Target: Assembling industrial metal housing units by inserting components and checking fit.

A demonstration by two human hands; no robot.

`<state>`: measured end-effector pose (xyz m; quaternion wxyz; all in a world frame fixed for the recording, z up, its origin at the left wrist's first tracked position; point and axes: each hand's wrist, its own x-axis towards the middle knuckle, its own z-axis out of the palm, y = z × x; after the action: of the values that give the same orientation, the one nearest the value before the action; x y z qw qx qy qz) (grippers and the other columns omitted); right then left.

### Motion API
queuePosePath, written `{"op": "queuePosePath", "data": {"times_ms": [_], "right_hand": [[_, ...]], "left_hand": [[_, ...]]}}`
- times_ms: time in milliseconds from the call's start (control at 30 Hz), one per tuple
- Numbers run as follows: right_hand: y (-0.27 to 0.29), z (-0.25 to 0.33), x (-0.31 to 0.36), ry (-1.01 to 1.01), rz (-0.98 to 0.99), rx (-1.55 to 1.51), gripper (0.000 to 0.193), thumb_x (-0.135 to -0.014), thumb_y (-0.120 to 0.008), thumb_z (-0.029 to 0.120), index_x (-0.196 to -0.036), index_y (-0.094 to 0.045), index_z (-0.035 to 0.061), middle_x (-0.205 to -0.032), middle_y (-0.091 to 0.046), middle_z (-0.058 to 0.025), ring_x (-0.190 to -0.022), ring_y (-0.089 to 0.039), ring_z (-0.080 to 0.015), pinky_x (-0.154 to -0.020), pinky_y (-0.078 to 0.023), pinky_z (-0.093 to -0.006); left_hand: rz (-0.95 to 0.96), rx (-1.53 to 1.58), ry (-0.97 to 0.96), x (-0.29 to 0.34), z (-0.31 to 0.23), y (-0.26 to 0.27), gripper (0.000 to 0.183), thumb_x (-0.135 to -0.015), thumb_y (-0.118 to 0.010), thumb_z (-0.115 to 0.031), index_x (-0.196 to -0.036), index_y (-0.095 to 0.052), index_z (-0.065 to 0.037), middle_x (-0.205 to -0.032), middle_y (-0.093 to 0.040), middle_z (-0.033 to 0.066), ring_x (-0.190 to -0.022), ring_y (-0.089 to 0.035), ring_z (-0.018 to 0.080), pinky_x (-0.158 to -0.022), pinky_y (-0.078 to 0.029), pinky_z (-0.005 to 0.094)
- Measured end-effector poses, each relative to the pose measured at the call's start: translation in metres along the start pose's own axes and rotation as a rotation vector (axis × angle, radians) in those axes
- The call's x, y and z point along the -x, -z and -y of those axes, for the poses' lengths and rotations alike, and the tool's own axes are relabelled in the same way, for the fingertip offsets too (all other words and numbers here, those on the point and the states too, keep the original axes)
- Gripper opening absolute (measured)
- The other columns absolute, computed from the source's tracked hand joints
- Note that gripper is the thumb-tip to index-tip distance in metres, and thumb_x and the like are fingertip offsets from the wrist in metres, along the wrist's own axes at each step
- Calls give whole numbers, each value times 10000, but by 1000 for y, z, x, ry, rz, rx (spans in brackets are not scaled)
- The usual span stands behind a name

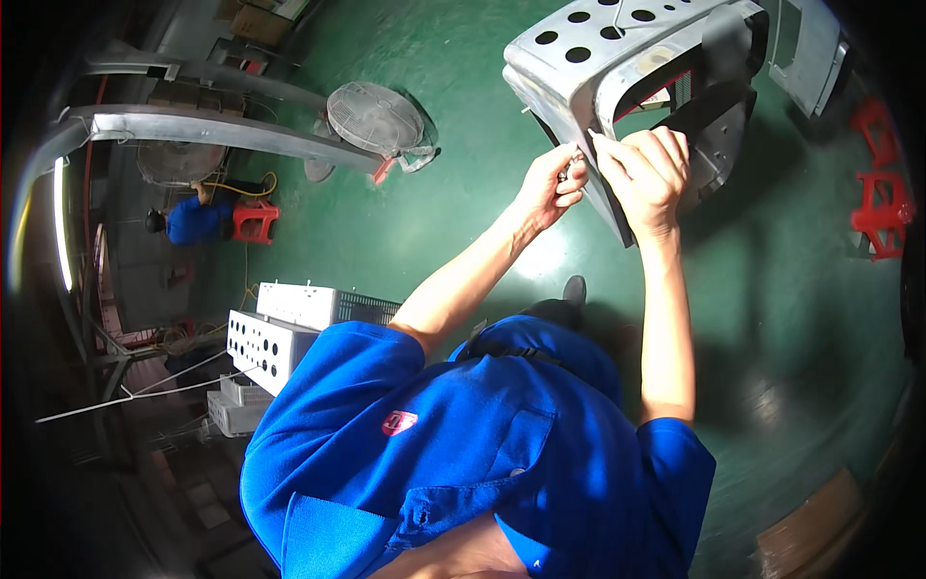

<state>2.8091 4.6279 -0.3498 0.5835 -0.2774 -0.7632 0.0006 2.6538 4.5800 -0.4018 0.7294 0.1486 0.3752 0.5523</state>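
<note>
A grey sheet-metal housing [617, 72] with round black holes in its top and a wide opening in one side stands at the upper right, beyond my hands. My right hand [648, 179] is closed on the near edge of this housing, with thumb and forefinger at its corner. Just left of that corner, my left hand [555, 185] has its fingers curled around something small and shiny. What it is I cannot make out. Both arms are stretched forward, and the hands are close together but apart.
White perforated metal boxes [265, 347] are stacked at my left. A floor fan [374, 119] lies beyond, beside a long metal beam [222, 130]. At the far left a person in blue [198, 220] is near a red stool [255, 222]. More red stools [880, 207] stand far right. Cardboard [810, 526] lies lower right.
</note>
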Motion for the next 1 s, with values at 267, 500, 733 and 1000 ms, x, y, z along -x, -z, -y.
{"op": "queuePosePath", "data": {"times_ms": [267, 500, 733, 1000], "right_hand": [[-6, -3, 6, 67, -5, 76, 210, -588, -670, 150, -795, -666, 114, -643, -504, 41, -618, -504, -147, -607, -387, -305], [2, 16, 25, -242, -72, -40, 175, -653, -733, 142, -819, -687, 111, -673, -552, 17, -630, -523, -150, -601, -400, -313], [21, 49, 135, -949, 188, -384, 106, -698, -705, 147, -734, -645, 68, -691, -578, -52, -642, -594, -206, -585, -473, -314], [26, 56, 214, -1263, -53, -844, 77, -760, -685, 77, -750, -646, 12, -684, -587, -39, -537, -610, -115, -511, -462, -230]], "left_hand": [[44, 0, 12, -3, 1, 2, 176, -939, -476, -261, -853, -474, -108, -637, -432, -39, -451, -285, 20, -356, -201, 162], [28, -211, 32, 4, 13, 3, 186, -921, -496, -282, -882, -514, -101, -646, -437, -39, -428, -258, 15, -356, -206, 160], [11, -387, 220, 41, 73, 13, 185, -942, -458, -241, -878, -528, -82, -724, -543, 4, -403, -282, 27, -339, -237, 174], [-157, -361, 424, 54, 127, 36, 375, -945, -419, -430, -822, -509, -87, -588, -445, 2, -404, -303, 57, -343, -236, 190]]}}
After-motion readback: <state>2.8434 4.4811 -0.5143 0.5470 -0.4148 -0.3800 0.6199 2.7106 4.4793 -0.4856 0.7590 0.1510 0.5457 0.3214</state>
